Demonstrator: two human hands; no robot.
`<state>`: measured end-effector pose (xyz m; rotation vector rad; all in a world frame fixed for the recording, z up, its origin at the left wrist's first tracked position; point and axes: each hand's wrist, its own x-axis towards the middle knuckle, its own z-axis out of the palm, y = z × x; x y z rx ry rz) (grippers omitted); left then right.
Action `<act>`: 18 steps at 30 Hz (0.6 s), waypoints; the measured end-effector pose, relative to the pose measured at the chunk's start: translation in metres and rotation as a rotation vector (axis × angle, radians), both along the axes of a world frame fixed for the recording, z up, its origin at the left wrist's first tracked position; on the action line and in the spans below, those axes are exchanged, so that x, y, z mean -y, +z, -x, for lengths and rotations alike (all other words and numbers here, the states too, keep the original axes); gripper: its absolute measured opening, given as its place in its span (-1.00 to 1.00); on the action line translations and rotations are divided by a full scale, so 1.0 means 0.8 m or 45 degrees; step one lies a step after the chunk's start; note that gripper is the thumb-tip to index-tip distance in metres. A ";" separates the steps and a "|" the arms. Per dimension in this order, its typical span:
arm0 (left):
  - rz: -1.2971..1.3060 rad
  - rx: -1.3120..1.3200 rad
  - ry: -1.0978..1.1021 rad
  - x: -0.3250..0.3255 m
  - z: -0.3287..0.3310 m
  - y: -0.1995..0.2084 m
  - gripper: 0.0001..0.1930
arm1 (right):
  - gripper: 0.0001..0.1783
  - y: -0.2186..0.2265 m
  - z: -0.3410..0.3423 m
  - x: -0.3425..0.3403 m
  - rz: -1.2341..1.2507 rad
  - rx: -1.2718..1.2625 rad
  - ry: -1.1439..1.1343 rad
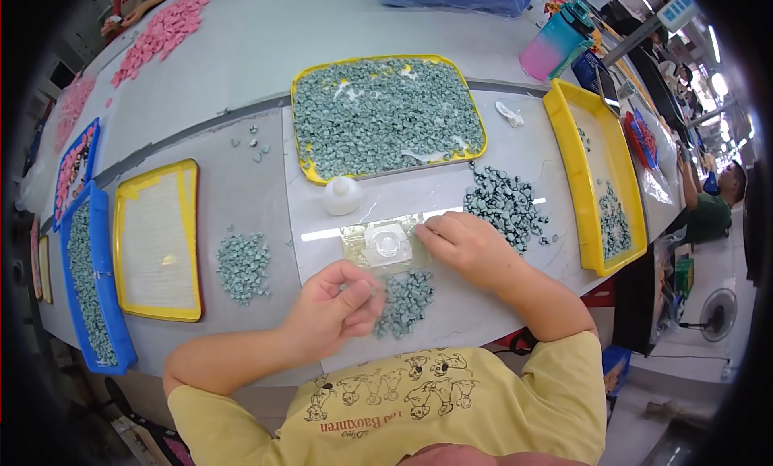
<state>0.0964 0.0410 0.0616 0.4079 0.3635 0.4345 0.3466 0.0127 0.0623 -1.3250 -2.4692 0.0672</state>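
In front of me lies a yellowish clear plate (352, 247) with a white translucent fixture (387, 245) on it. My left hand (338, 303) is curled at the plate's near left, thumb and fingers pinched together; a hint of green shows there, too small to name. My right hand (471, 247) reaches to the plate's right edge, its fingertips closed together; what they hold, if anything, is hidden. Just below the plate sits a small pile of grey-green pieces (405, 302), close to my left fingers. A white round bottle (343, 196) stands behind the plate.
A yellow-rimmed tray (386, 115) full of green pieces lies behind. Darker green pieces (506, 208) are heaped right, beside a yellow bin (600, 180). Leftward are another pile (243, 266), a yellow-framed tray (159, 240) and a blue bin (101, 281). A bottle (557, 41) stands far right.
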 end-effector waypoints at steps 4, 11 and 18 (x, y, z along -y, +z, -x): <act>0.042 -0.152 0.067 -0.022 0.008 -0.020 -0.89 | -0.64 -0.024 0.015 -0.022 -0.024 0.112 0.011; 0.084 -0.281 0.111 -0.031 0.013 -0.040 -0.86 | -0.64 -0.049 0.024 -0.032 -0.099 -0.049 0.019; 0.051 -0.205 0.104 -0.035 0.023 -0.068 -0.88 | -0.64 -0.060 0.051 -0.039 -0.329 -0.233 0.172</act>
